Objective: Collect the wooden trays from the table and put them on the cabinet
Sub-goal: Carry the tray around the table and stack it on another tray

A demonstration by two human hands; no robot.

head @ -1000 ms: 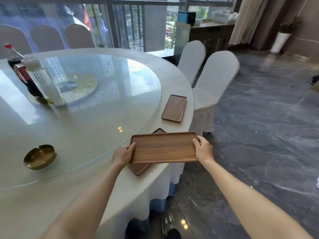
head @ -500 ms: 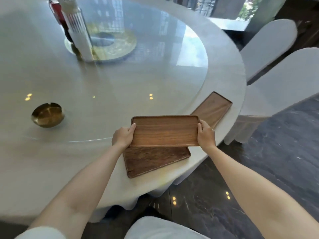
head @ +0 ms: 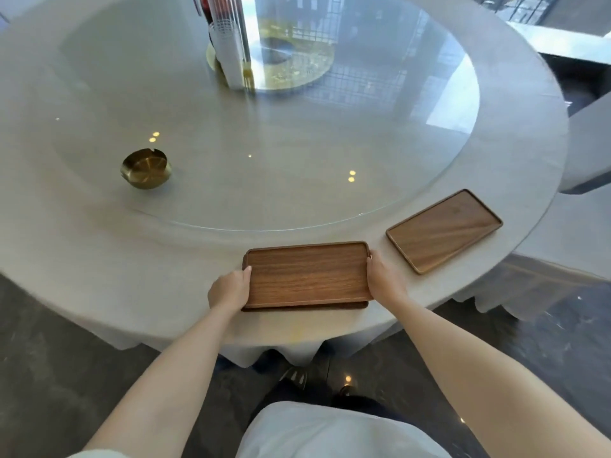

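Note:
A brown wooden tray (head: pixel 307 274) lies stacked squarely on a second wooden tray (head: pixel 304 306), of which only the near edge shows, at the near rim of the round table (head: pixel 99 259). My left hand (head: pixel 229 290) grips the top tray's left end and my right hand (head: pixel 384 277) grips its right end. A third wooden tray (head: pixel 444 230) lies alone on the table rim to the right, turned at an angle. The cabinet is out of view.
A glass turntable (head: pixel 264 160) covers the table's middle, carrying a brass ashtray (head: pixel 146 167) at the left and a tall clear container (head: pixel 231 51) with a dark bottle at the far centre. A white-covered chair (head: pixel 588 143) stands at the right. Dark stone floor lies below.
The tray in my hands has come down and turned to sit aligned on the tray beneath it. My view has tilted down and shifted left along the table.

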